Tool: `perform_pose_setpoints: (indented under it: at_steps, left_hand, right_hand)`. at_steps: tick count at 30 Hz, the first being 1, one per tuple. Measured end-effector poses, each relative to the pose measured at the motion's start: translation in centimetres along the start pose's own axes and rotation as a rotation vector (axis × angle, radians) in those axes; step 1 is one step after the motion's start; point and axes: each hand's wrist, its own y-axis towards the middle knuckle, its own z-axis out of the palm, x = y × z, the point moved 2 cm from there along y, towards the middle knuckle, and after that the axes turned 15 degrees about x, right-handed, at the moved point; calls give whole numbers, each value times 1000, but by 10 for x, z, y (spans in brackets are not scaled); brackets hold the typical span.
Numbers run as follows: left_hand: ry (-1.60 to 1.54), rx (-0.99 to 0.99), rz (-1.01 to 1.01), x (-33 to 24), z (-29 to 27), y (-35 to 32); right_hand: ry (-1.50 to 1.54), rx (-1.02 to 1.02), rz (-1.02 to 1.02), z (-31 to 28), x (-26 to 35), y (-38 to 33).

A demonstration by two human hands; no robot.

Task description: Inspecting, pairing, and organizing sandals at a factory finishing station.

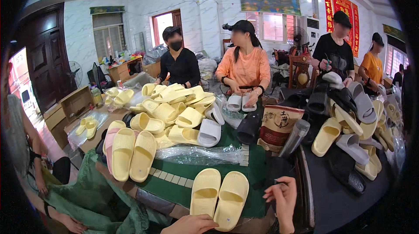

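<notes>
A pair of pale yellow slippers (219, 199) stands side by side at the near edge of the green mat, toes pointing away from me. My left hand (192, 225) grips the pair at the heel end, its fingers over the left slipper's heel; the thumb is out of sight. To the right of the pair my right hand (283, 201) is raised with loosely bent fingers apart, and nothing shows in it. Farther left, another yellow pair (133, 154) leans beside a pink slipper (114, 134). A big heap of yellow slippers (176, 105) covers the table's middle.
Clear plastic bags (198, 155) lie before the heap. A brown-red pouch (279, 129) and a steel flask (295, 138) stand right of it. Mixed slippers (349, 124) pile on the black table. Across, a person in orange (246, 65) handles grey slippers (242, 102); other people stand around.
</notes>
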Motion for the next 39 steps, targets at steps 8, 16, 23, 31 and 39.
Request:
perform_pose_setpoints:
  at_steps: [8,16,23,31,39]
  left_hand:
    - [220,-260,-92,-1,-11,0]
    - [356,-335,-183,-4,-8,2]
    - [365,-367,-186,-13,-16,-6]
    - [393,-376,-313,-7,-23,-12]
    - [443,-148,-136,-25,-19,-10]
  right_hand:
    - [-1049,190,-22,22,-13,0]
    - [-1122,302,-380,53,33,-20]
    - [-853,204,-19,45,14,-13]
    - [-788,277,-133,24,26,-23]
    - [-861,592,-318,68,-2,-35]
